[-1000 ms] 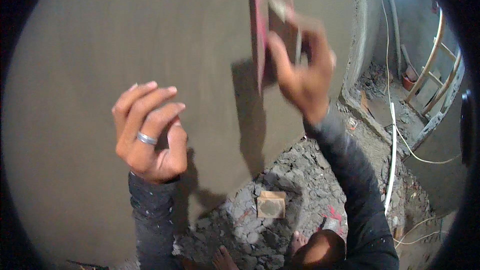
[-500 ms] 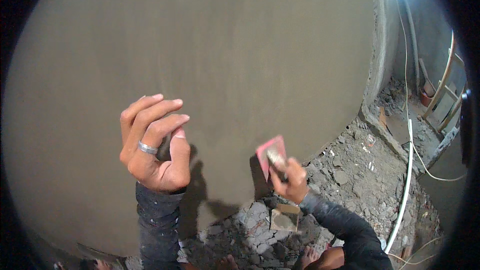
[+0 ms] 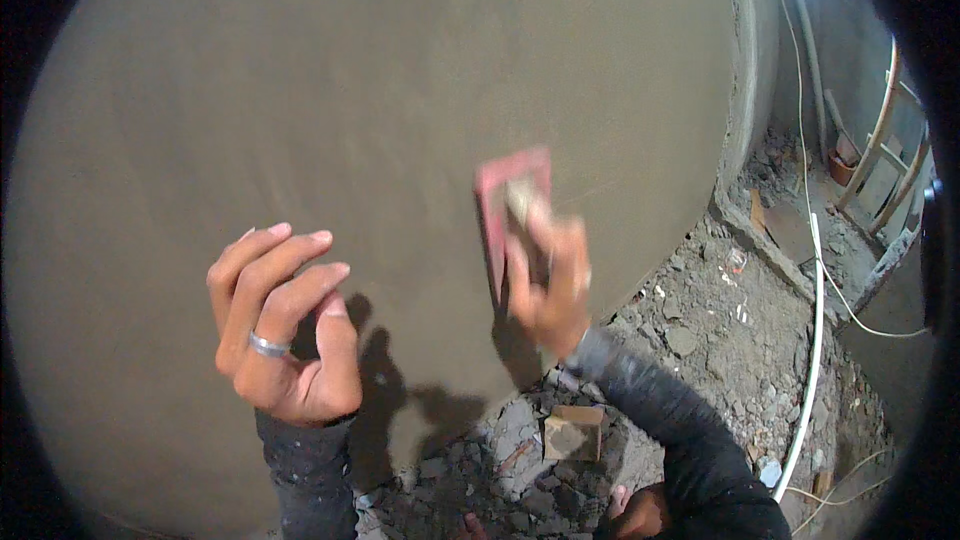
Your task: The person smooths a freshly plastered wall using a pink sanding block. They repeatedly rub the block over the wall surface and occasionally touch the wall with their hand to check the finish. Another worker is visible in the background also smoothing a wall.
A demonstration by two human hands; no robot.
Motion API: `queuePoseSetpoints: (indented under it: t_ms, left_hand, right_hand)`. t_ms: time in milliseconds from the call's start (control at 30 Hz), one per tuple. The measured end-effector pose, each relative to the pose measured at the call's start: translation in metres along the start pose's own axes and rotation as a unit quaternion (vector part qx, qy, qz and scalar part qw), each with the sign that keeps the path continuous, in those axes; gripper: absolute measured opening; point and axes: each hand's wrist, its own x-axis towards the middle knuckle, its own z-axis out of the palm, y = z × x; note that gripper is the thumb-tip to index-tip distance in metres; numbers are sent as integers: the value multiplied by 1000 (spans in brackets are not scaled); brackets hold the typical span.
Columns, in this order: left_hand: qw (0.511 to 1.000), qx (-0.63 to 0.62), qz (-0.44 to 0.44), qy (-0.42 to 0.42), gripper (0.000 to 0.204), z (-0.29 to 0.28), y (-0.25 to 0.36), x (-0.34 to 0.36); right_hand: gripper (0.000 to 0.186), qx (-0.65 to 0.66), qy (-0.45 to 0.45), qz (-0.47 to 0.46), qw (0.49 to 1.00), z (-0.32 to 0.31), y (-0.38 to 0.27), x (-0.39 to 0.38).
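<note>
My right hand (image 3: 553, 285) grips the pale handle of a red plastering float (image 3: 494, 225), its plate tilted and held at the smooth grey plastered wall (image 3: 400, 70). Motion smears the float and the fingers a little. To the left, my left hand (image 3: 285, 330) is raised in front of the wall, palm turned inward. Its fingers are loosely bent and apart, holding nothing, and a silver ring sits on one of them. Shadows of my hands and arms fall on the wall's lower part.
Rubble (image 3: 690, 340) covers the ground along the wall's foot, with a small cardboard box (image 3: 573, 435) on it. A white pipe (image 3: 806, 380) lies at the right beside a thin cable (image 3: 870, 328). Farther right stand a reddish bucket (image 3: 841, 168) and a wooden frame (image 3: 885, 130).
My right hand has moved the float up and slightly left along the wall. My left hand appears lower and a bit farther left; the whole view has shifted slightly.
</note>
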Motion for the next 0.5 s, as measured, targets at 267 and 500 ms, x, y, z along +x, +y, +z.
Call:
queuePoseSetpoints:
  t_ms: [267, 500]
  left_hand:
    - [999, -15, -22, -28, 24, -4, 1, -14]
    - [998, -51, -31, 36, 21, -2, -1, -2]
  right_hand:
    - [44, -62, 101, 13, 993, 29, 17, 145]
    - [58, -87, 27, -12, 996, -4, 25, -18]
